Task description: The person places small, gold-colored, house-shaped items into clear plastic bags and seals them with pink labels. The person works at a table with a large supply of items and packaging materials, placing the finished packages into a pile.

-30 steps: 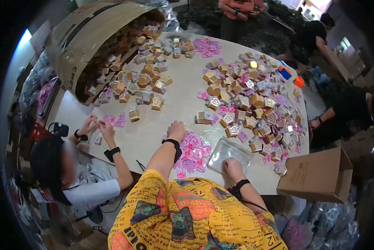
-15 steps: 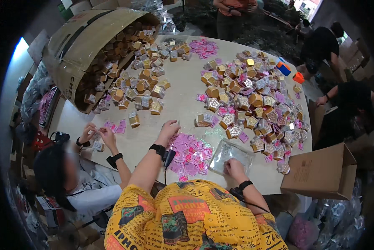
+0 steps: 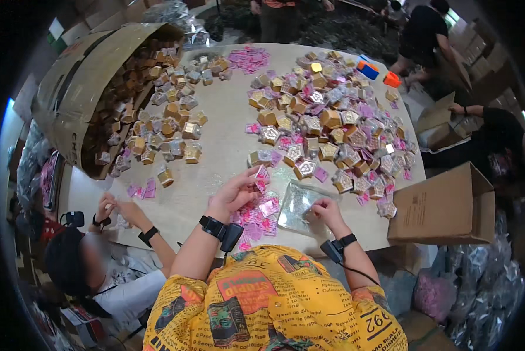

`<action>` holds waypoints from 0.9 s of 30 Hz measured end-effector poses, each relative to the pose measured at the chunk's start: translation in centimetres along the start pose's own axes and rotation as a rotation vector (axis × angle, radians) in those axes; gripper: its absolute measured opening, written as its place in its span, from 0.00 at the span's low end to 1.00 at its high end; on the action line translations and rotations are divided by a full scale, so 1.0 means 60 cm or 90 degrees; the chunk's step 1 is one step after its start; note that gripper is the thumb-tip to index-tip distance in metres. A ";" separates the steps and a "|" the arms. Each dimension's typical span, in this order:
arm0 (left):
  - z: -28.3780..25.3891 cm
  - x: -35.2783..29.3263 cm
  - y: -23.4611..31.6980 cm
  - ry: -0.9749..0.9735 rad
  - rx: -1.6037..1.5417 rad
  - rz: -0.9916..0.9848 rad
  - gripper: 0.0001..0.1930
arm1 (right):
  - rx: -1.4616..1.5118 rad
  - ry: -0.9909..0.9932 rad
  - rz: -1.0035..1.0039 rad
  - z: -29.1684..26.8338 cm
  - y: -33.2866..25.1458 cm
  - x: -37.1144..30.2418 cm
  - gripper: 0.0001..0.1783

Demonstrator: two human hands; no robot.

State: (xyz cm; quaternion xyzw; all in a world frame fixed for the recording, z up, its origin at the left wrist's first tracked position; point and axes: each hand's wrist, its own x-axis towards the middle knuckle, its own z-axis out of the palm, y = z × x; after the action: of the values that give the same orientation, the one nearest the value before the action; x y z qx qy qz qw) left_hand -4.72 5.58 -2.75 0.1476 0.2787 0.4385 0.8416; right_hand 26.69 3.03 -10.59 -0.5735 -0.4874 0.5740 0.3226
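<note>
My left hand (image 3: 239,190) is closed, a pink printed slip (image 3: 262,179) pinched between thumb and fingers. Below it on the table lies a loose heap of pink slips (image 3: 252,225), partly covered by the hand. Over the right part of a stack of clear plastic bags (image 3: 294,205), my right hand (image 3: 330,212) is closed with thumb and fingertips together. Whatever those fingers grip is too small or transparent to make out. Straight beyond both hands is a large pile of gold pentagon-shaped boxes (image 3: 331,119), many in clear wrap with pink slips among them.
A big carton (image 3: 69,99) lies tipped at the left, spilling gold boxes onto the table (image 3: 221,117). An open brown carton (image 3: 432,207) stands by the right edge. At the left sits a co-worker (image 3: 128,281), hands over the table. Orange and blue objects (image 3: 368,69) lie far right.
My left hand has come back over the heap and now holds a pink slip. My right hand has shifted slightly on the bags. The whole view has turned a little.
</note>
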 end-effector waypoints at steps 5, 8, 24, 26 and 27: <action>0.042 0.023 -0.032 0.029 0.096 -0.048 0.25 | 0.035 0.021 0.013 -0.011 0.004 -0.003 0.06; 0.034 0.037 -0.049 0.028 0.105 -0.074 0.26 | -0.155 0.063 -0.111 -0.006 0.010 -0.009 0.05; 0.068 0.040 -0.056 0.068 0.146 -0.116 0.33 | -0.144 0.129 -0.094 0.005 0.026 -0.009 0.09; 0.070 0.041 -0.055 0.063 0.168 -0.120 0.33 | -0.060 0.098 -0.070 -0.002 0.031 0.001 0.10; 0.071 0.043 -0.056 0.059 0.165 -0.121 0.33 | -0.053 0.105 -0.079 -0.004 0.033 0.006 0.08</action>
State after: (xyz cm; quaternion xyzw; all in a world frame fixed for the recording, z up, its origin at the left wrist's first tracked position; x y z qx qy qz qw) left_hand 1.24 5.76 -1.90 0.2072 0.3841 0.3236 0.8395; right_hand 27.24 2.81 -12.51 -0.6003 -0.5171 0.4831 0.3726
